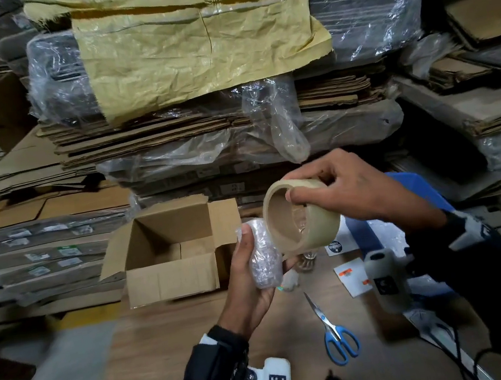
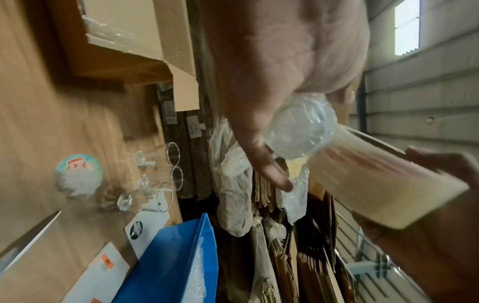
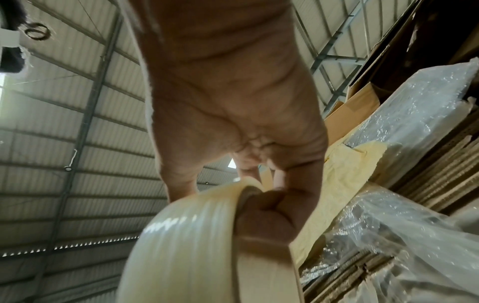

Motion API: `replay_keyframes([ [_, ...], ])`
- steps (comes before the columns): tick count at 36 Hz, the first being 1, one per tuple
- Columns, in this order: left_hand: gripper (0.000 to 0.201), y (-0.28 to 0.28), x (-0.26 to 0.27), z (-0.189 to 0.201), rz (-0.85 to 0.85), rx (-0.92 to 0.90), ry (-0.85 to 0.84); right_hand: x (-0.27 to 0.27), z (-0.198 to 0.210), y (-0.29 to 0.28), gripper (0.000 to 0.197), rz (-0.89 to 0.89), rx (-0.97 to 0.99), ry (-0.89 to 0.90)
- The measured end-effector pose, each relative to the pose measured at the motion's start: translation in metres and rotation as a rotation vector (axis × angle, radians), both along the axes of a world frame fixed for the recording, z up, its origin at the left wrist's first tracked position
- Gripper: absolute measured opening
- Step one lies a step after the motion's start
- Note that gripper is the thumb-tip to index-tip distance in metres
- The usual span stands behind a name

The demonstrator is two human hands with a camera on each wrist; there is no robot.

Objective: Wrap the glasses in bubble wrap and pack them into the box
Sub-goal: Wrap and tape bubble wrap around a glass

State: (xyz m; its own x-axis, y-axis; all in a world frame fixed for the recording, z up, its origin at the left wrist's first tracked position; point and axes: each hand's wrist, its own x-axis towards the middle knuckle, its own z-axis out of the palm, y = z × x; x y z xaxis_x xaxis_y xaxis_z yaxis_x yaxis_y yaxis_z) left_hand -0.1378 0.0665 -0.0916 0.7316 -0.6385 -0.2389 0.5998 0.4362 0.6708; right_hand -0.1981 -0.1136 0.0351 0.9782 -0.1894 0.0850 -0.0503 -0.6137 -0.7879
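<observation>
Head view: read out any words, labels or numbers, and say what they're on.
No text is readable.
Round black sticker on a white card: too small.
Orange stickers on another white card: blurred.
White labels on the cardboard stacks: too small.

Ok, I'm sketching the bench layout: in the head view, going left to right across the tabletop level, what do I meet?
Open cardboard box → left hand holding the bubble-wrapped glass → tape roll gripped by the right hand → blue bin. The scissors lie nearer, below the roll.
</observation>
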Motion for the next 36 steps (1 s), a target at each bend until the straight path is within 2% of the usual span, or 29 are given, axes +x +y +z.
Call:
replay_keyframes([
  [11,0.049,0.003,0.012,-0.002,0.128,-0.009,0.002,-0.014,-0.055,0.042,0.082,-0.135,0.15,-0.056],
  [15,0.055,0.007,0.024,-0.008,0.197,0.045,-0.036,-0.016,-0.064,0.056,0.068,-0.24,0.224,-0.13],
  [19,0.082,0.008,0.029,-0.016,0.267,0.101,-0.044,-0.012,-0.058,0.05,0.057,-0.263,0.176,-0.145],
  [22,0.112,0.01,0.037,-0.014,0.336,0.034,0.046,-0.014,-0.061,0.048,0.048,-0.184,0.196,-0.062],
  [24,0.118,0.012,0.044,-0.011,0.363,0.02,0.082,-0.022,-0.066,0.056,0.049,-0.097,0.123,0.015],
  [27,0.108,0.014,0.045,-0.006,0.361,0.007,0.071,-0.03,-0.066,0.059,0.05,0.015,0.032,0.041],
  [30,0.086,0.015,0.039,-0.005,0.346,-0.016,0.043,-0.028,-0.056,0.048,0.035,0.114,0.017,0.051],
  [34,0.086,0.012,0.031,-0.003,0.284,-0.035,0.026,-0.025,-0.053,0.046,0.04,0.247,-0.013,0.119],
  [36,0.076,0.012,0.03,-0.001,0.275,-0.057,0.022,-0.024,-0.059,0.049,0.044,0.28,-0.003,0.13],
])
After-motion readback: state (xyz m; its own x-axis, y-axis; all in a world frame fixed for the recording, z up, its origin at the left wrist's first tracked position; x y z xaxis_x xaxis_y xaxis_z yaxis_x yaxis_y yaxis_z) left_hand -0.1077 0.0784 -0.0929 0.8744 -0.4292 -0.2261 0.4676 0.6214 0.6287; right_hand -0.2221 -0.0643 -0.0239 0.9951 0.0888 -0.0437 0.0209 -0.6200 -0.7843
